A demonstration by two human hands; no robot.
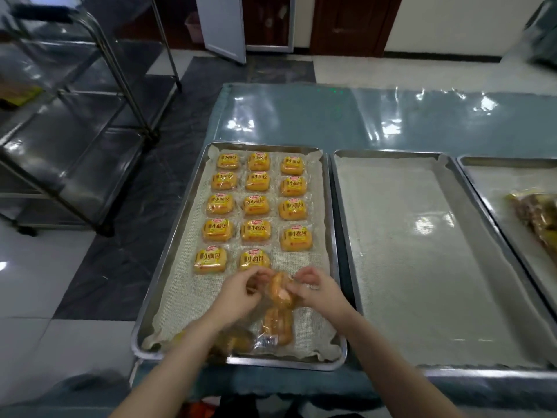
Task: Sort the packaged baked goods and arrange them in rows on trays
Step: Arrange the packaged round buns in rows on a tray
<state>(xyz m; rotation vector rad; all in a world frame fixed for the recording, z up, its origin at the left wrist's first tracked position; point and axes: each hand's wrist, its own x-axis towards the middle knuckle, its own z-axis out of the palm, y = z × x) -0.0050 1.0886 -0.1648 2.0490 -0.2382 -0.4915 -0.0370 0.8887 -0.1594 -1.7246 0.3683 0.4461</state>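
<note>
A metal tray (328,224) lined with mesh holds several yellow bread packs (254,205) laid in three columns. Over its near part, my left hand (241,289) and my right hand (318,286) both pinch one clear-wrapped bread pack (280,289), held between them just above the liner. More loose packs (275,327) lie at the tray's near edge, partly under my left forearm.
A second lined tray (422,251) sits to the right with nothing on it. A third tray (488,188) at the far right holds a heap of wrapped goods (539,215). A steel trolley (75,131) stands on the floor to the left.
</note>
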